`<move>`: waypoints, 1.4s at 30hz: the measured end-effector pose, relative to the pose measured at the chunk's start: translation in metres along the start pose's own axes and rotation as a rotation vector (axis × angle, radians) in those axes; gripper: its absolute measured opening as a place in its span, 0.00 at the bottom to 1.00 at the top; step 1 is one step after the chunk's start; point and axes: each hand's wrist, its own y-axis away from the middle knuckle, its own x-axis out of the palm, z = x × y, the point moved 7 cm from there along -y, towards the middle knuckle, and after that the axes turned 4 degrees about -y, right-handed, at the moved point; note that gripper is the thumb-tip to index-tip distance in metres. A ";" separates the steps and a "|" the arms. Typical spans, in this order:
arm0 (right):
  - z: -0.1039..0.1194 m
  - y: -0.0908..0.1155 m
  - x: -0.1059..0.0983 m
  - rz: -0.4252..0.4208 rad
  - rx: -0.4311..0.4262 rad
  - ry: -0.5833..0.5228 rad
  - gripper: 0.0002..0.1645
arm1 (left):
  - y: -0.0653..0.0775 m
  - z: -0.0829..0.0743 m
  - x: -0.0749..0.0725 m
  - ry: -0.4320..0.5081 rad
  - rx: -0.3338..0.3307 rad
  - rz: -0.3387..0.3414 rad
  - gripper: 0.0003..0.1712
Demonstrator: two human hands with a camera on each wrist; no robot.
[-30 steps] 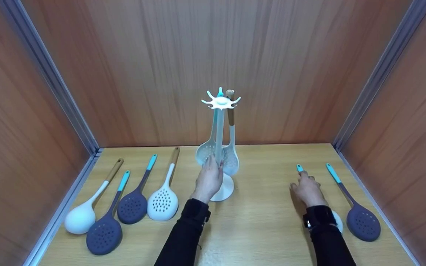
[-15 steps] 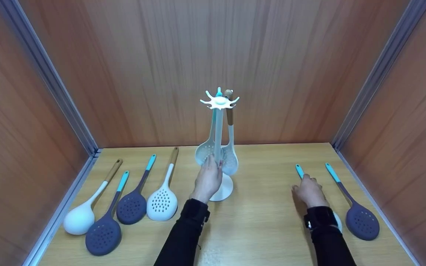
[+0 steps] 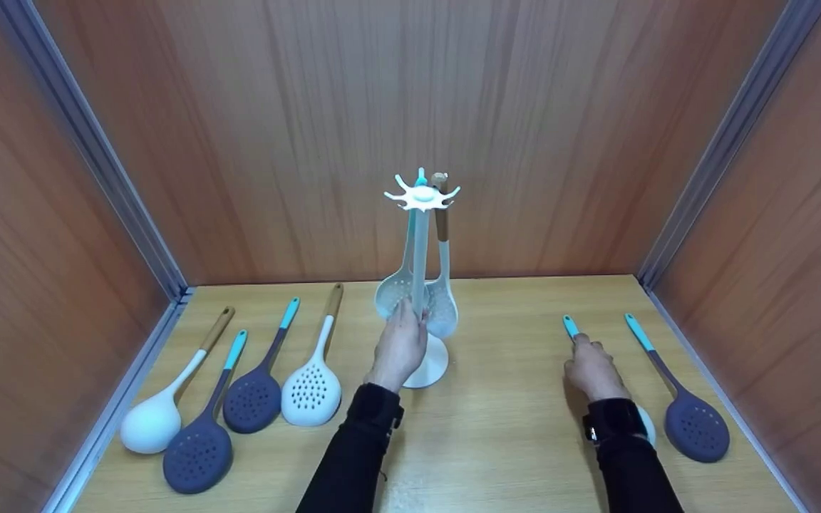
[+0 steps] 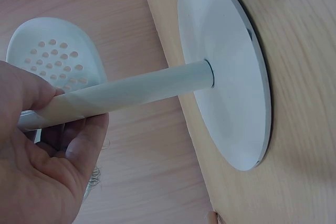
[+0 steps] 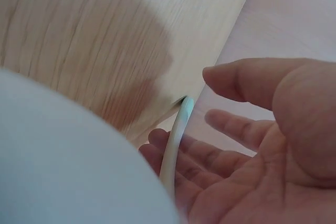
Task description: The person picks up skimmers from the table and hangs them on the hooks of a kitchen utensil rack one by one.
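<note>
My left hand grips the pole of a white utensil stand, thumb on one side and fingers on the other. A pale skimmer and a wooden-handled pale utensil hang from the stand's far side. My right hand is over a utensil with a turquoise handle end and a white head, largely covered by the hand and wrist. In the right wrist view the thumb stands apart from that handle, while the loosely bent fingers lie beside it.
Left on the table lie a white ladle, two dark skimmers and a white slotted turner. Another dark skimmer lies right of my right hand. Wooden panels enclose the table's back and sides.
My right hand has drawn slightly back and its fingers have come closer together. More of the turquoise handle end shows, shifted slightly left. The left hand keeps its hold on the stand.
</note>
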 end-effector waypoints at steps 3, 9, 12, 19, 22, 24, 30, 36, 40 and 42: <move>0.005 0.000 0.004 0.011 -0.013 0.007 0.39 | 0.000 0.000 0.001 -0.005 -0.002 0.007 0.15; 0.017 0.001 0.010 0.025 -0.023 0.030 0.39 | 0.000 0.001 0.002 -0.007 -0.011 0.016 0.15; 0.022 0.002 0.013 0.036 -0.025 0.031 0.38 | -0.001 0.002 0.002 0.000 -0.019 0.021 0.15; 0.033 0.007 0.020 0.050 -0.035 0.027 0.37 | 0.000 0.002 0.001 0.012 -0.023 0.028 0.14; 0.039 0.010 0.023 0.056 -0.036 0.036 0.37 | 0.000 0.001 0.001 0.012 -0.021 0.025 0.12; 0.043 0.012 0.026 0.059 -0.032 0.046 0.37 | 0.000 0.001 0.001 0.012 -0.024 0.029 0.12; 0.058 0.019 0.032 0.053 -0.059 0.065 0.36 | 0.001 0.000 0.001 0.004 -0.020 0.026 0.13; 0.070 0.027 0.036 0.014 -0.161 0.104 0.30 | 0.002 -0.002 -0.001 0.007 0.020 -0.008 0.13; 0.075 0.031 0.039 0.008 -0.181 0.118 0.23 | 0.002 -0.001 -0.001 0.011 0.007 0.001 0.13; 0.076 0.032 0.040 0.011 -0.175 0.125 0.20 | 0.002 -0.001 -0.001 0.012 0.001 0.008 0.14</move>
